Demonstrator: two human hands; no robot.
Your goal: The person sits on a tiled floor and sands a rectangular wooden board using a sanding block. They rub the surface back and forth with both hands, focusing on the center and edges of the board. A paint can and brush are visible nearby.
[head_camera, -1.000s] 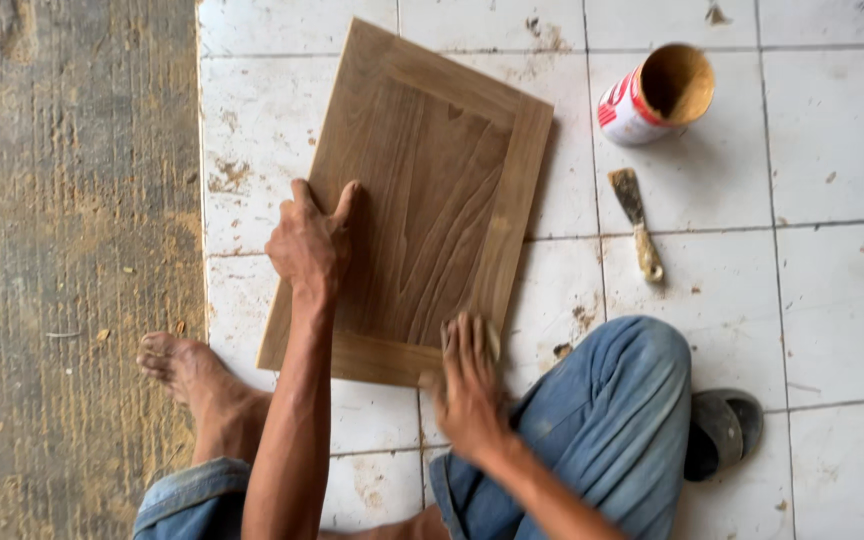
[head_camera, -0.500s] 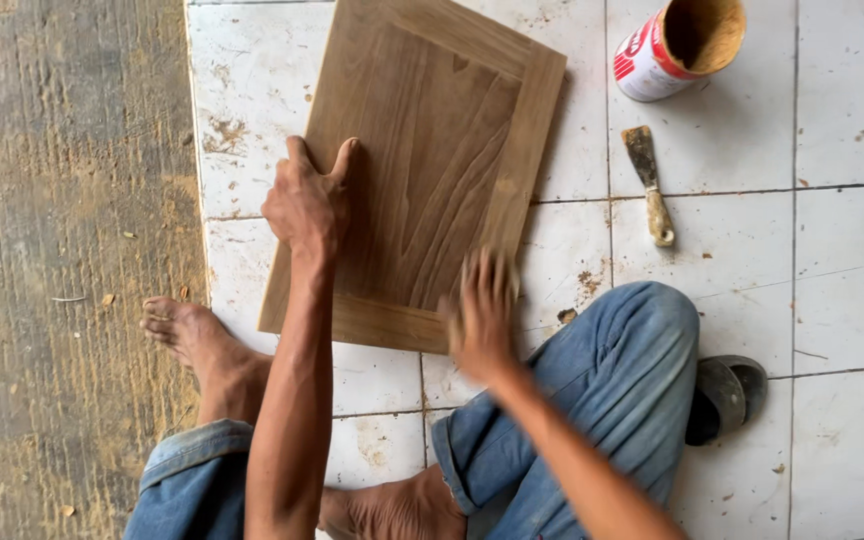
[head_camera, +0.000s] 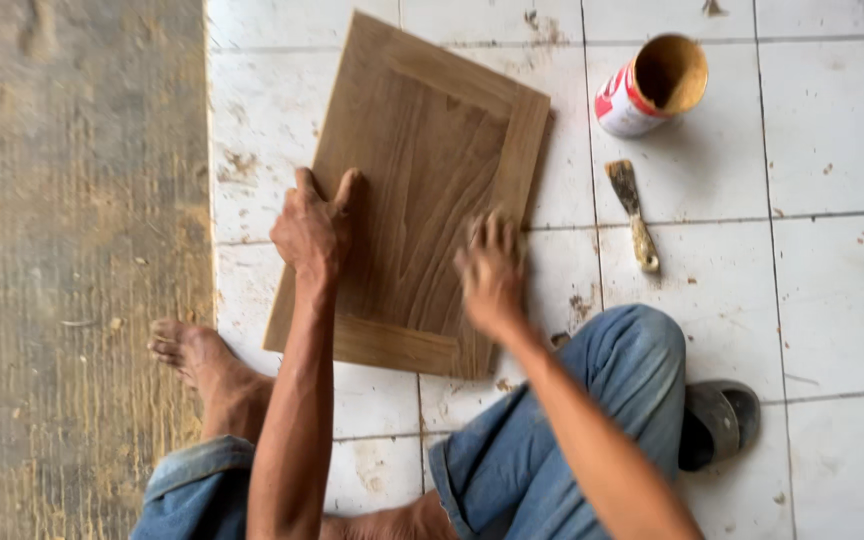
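Observation:
A brown wooden panel (head_camera: 422, 150) with a raised frame lies flat on the white tiled floor (head_camera: 832, 150), turned a little clockwise. My left hand (head_camera: 314, 228) rests palm down on the panel's left side, thumb and fingers spread, pressing on the wood. My right hand (head_camera: 492, 270) lies flat on the panel's right frame strip, fingers apart and blurred by motion. Whether anything is under its palm is hidden.
A red and white can (head_camera: 642, 90), its open top stained brown, stands to the right of the panel. A small scraper (head_camera: 634, 215) lies below the can. My bare left foot (head_camera: 197, 355), jeans-clad right knee (head_camera: 612, 380) and dark sandal (head_camera: 717, 420) are near. Rough concrete (head_camera: 72, 250) fills the left.
My right hand has slid from the panel's lower edge up along its right frame strip. The left hand has stayed pressed on the panel's left side.

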